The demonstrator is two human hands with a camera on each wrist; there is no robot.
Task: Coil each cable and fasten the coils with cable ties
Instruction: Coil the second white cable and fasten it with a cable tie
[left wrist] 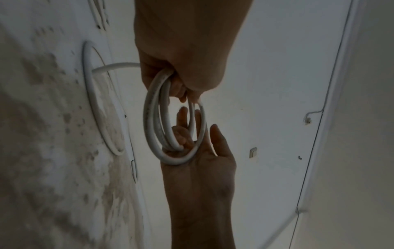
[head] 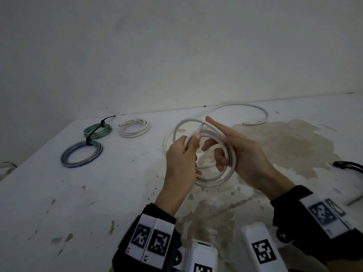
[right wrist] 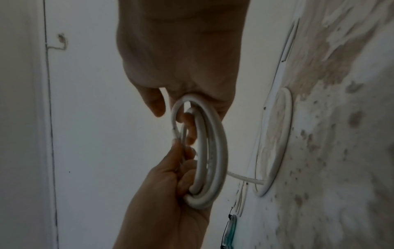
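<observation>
The left hand (head: 179, 158) clamps the white cable (head: 212, 154) coil, thumb pinning the turns so they cannot spring apart. The right hand (head: 241, 152) cradles the far side, index finger straight, lower fingers hooked through. The loose tail trails over the table (head: 59, 193). No writing is readable beyond wrist markers.

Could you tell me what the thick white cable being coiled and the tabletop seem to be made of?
Thick white cable: probably a smooth, matte plastic jacket; it bends into even loops without kinking. White tabletop: hard, painted or laminated by its look; brownish stains and specks sit on its surface.
</observation>
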